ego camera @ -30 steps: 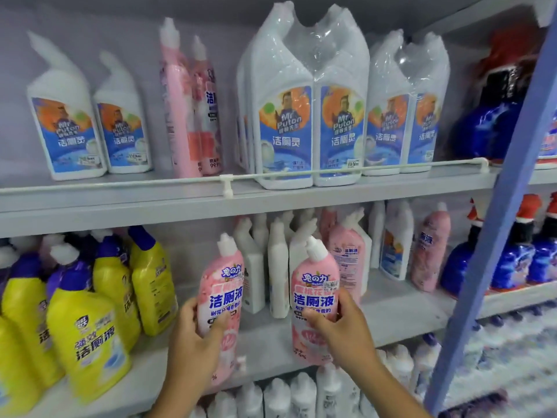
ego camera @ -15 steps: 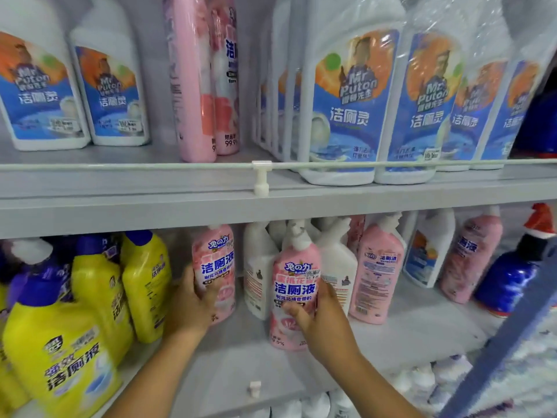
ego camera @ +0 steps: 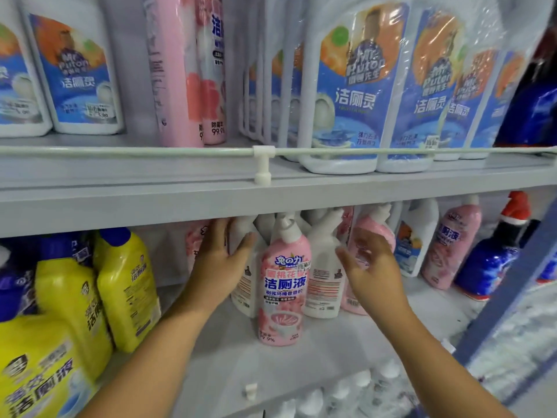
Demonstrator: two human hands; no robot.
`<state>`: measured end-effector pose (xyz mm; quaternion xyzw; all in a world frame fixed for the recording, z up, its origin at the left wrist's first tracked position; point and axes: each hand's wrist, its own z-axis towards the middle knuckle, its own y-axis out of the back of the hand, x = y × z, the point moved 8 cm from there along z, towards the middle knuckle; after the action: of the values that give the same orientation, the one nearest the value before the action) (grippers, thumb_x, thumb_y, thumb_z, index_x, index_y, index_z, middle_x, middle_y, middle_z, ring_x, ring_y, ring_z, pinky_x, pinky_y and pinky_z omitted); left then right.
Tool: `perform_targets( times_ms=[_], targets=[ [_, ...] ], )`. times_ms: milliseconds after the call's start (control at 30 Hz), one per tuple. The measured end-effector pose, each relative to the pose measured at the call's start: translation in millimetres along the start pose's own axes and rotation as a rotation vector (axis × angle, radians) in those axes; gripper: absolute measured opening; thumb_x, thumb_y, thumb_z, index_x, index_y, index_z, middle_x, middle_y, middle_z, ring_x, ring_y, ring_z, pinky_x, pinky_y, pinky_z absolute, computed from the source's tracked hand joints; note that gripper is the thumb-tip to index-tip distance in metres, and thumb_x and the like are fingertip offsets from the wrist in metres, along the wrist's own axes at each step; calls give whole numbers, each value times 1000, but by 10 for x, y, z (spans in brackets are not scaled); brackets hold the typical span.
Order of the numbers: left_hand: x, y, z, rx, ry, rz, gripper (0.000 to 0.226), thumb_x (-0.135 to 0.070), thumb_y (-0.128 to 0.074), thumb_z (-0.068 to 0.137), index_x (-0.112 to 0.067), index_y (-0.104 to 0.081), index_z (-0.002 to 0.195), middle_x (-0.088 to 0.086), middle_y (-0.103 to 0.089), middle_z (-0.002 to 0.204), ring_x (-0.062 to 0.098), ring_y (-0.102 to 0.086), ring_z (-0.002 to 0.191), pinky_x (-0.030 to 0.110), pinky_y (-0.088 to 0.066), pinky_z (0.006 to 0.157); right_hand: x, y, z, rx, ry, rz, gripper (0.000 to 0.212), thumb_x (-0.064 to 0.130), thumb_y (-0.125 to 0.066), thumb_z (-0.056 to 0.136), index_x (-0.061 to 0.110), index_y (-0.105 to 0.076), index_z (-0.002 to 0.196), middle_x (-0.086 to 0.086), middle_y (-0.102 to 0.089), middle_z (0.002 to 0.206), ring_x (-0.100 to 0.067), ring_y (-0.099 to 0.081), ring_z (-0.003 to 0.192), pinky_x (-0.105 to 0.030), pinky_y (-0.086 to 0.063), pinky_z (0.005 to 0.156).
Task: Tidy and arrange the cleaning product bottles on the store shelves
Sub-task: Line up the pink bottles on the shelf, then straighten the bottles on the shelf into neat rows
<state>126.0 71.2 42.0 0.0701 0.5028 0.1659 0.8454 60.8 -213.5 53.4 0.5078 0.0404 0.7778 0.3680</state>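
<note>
Two spread hands [ego camera: 218, 267] [ego camera: 369, 267] flank pink bottle [ego camera: 283, 285]; white bottles [ego camera: 324, 267] crowd behind, yellow bottles [ego camera: 120, 285] beside.

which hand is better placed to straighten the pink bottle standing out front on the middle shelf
Probably the left hand: it is open close beside the pink bottle. The right hand reaches toward bottles behind it.

Three yellow bottles [ego camera: 125, 294], two hands [ego camera: 221, 267], one red-capped blue bottle [ego camera: 494, 263]

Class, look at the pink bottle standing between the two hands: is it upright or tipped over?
Upright. The pink bottle stands on its base on the shelf, white cap on top, label reading level. Neither hand holds it.
</note>
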Motion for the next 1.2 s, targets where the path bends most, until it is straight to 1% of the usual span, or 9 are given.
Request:
perform_targets(
  times_ms=[167, 267, 400, 533, 667, 800, 900, 1067, 1200],
  targets=[
    [-36, -226, 189, 124, 41, 80, 63, -33, -59, 102, -42, -27, 155, -12, -40, 156, 5, -39, 134, 24, -28, 100, -70, -396, 174, 199, -71, -112, 66, 33, -75, 90, 18, -45, 147, 2, -56, 139, -13, -54, 124, -27, -44, 103],
    [-34, -150, 188, 47, -7, 205, 63, -25, -57, 103, -35, -27, 157, -4, -38, 160, 19, -37, 145, 24, -26, 106, -163, -482, 207, 221, -131, -179, 65, 40, -78, 85, 22, -50, 140, 3, -58, 128, -20, -57, 118, -31, -48, 98],
    [-48, -27, 56, -33, -68, 195, 55, -27, -58, 102, -36, -39, 153, -7, -47, 154, 12, -40, 139, 18, -27, 107, -286, -507, 79, 258, -221, -47, 56, 39, -80, 83, 30, -53, 131, 8, -63, 111, -20, -64, 105, -37, -57, 86],
    [46, 99, -55, -62, -7, 164, 51, -35, -61, 100, -38, -46, 149, -10, -55, 148, 12, -48, 135, 19, -34, 103, -266, -401, -15, 247, -199, -36, 56, 38, -81, 83, 34, -53, 131, 8, -65, 109, -20, -66, 101, -41, -59, 82],
    [-58, 207, -183, -73, -62, 238, 48, -32, -59, 101, -21, -51, 147, 2, -56, 147, 23, -50, 135, 22, -33, 105, -240, -250, -174, 247, -200, -46, 65, 33, -80, 85, 38, -48, 141, 10, -63, 116, -20, -65, 105, -32, -52, 79],
    [-40, 373, -333, -49, -51, 243, 58, -36, -52, 94, -23, -46, 150, 7, -53, 149, 25, -50, 135, 27, -34, 110, -239, -101, -392, 243, -195, 29, 65, 36, -80, 84, 43, -48, 140, 16, -65, 117, -14, -67, 103, -37, -57, 89],
    [-128, 526, -510, -64, -32, 271, 51, -28, -59, 101, -36, -43, 149, -1, -52, 145, 19, -51, 130, 25, -35, 102, -241, -20, -531, 272, -186, 56, 57, 36, -80, 83, 45, -53, 133, 15, -68, 115, -11, -68, 101, -39, -59, 89],
    [-255, 741, -809, -138, 74, 283, 39, -39, -63, 98, -40, -52, 136, -16, -55, 116, 6, -49, 100, 25, -38, 87, -168, -22, -739, 310, -170, 89, 43, 36, -79, 84, 40, -56, 119, 13, -67, 108, -9, -66, 97, -37, -59, 81],
    [8, 762, -1049, -104, 312, 69, 39, -39, -77, 88, -36, -53, 119, -20, -65, 98, 1, -62, 88, 24, -47, 69, -185, -105, -942, 329, -191, 154, 44, 36, -79, 85, 36, -52, 119, 14, -66, 107, -3, -65, 96, -26, -56, 74]
  ],
)
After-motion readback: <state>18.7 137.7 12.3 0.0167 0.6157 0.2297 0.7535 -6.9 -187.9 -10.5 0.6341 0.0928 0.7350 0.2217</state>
